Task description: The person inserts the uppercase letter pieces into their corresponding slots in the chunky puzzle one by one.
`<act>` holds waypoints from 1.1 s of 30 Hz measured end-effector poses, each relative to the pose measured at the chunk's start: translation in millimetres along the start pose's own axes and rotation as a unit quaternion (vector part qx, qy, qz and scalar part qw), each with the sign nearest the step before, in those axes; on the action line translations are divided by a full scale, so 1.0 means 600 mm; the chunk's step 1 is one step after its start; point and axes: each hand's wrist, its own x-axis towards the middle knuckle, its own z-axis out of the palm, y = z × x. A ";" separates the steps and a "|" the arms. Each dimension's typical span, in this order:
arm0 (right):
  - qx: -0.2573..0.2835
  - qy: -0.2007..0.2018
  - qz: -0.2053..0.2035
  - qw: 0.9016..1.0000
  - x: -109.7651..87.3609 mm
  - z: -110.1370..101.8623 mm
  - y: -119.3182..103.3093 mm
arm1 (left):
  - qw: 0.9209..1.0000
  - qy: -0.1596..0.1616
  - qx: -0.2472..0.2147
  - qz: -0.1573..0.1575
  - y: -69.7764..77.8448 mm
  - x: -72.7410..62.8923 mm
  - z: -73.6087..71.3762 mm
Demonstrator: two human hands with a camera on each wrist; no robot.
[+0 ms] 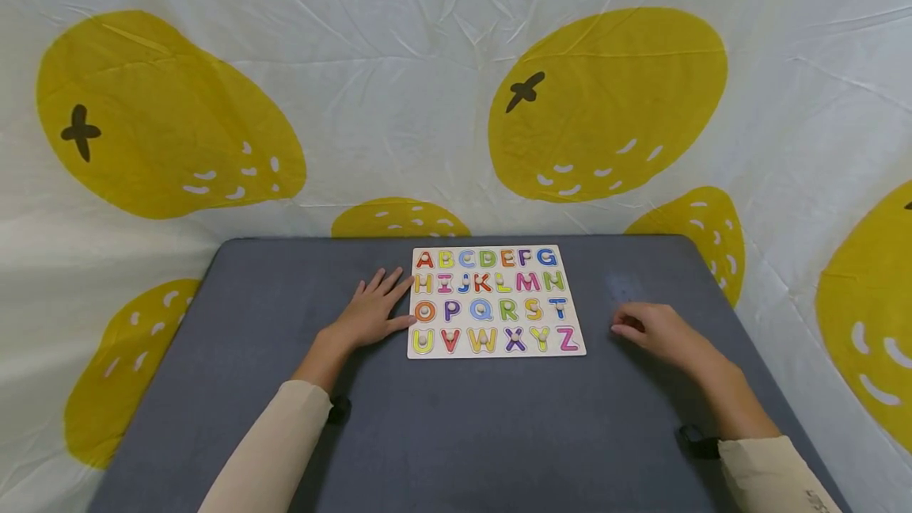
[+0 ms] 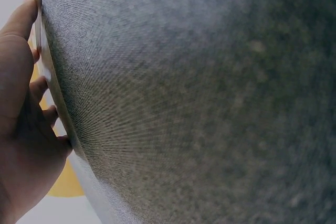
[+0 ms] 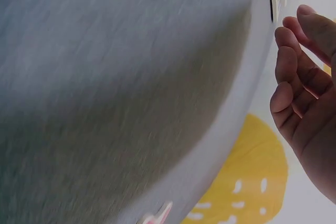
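Note:
A pale alphabet puzzle board [image 1: 499,297] with colourful letters in rows lies flat toward the far side of the table. Small knobs show on most of its letters. My left hand [image 1: 370,315] is spread on the table at the board's left side, thumb and a fingertip right at its edge. In the left wrist view, the fingers of that left hand [image 2: 26,93] reach along the table surface. My right hand [image 1: 659,331] hovers to the right of the board, apart from it. In the right wrist view, that right hand [image 3: 310,77] has loosely curled fingers with nothing between them.
The dark grey table [image 1: 470,434] ends in front of a white curtain [image 1: 399,117] printed with large yellow fruit. A small pale piece with a pink face [image 3: 153,217] shows at the bottom of the right wrist view. Both wrists wear dark straps.

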 end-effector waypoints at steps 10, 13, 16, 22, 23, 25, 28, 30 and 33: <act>-0.015 0.003 0.032 0.999 -0.049 -0.031 0.038 | 1.000 -0.004 -0.003 0.001 -0.001 0.000 0.001; -0.013 -0.003 0.057 0.998 -0.067 -0.045 0.049 | 1.000 -0.002 -0.001 0.001 -0.002 0.000 0.002; 0.000 -0.022 0.083 0.996 -0.084 -0.057 0.060 | 1.000 -0.003 -0.004 0.000 -0.002 0.001 0.002; 0.022 -0.050 0.116 0.992 -0.114 -0.073 0.089 | 1.000 -0.006 -0.005 -0.002 -0.001 0.002 0.002; 0.014 -0.049 0.117 0.992 -0.119 -0.074 0.094 | 1.000 -0.006 -0.004 -0.002 -0.001 0.002 0.002; -0.013 -0.042 0.115 0.992 -0.127 -0.077 0.104 | 1.000 -0.007 -0.004 -0.003 -0.001 0.002 0.002; -0.030 -0.043 0.120 0.991 -0.137 -0.079 0.114 | 1.000 -0.008 -0.004 -0.004 0.001 0.002 0.001; -0.035 -0.043 0.125 0.991 -0.144 -0.078 0.119 | 1.000 -0.009 -0.003 -0.005 0.002 0.001 0.000; -0.031 -0.045 0.126 0.990 -0.152 -0.075 0.125 | 1.000 -0.009 -0.003 -0.005 0.003 0.001 -0.001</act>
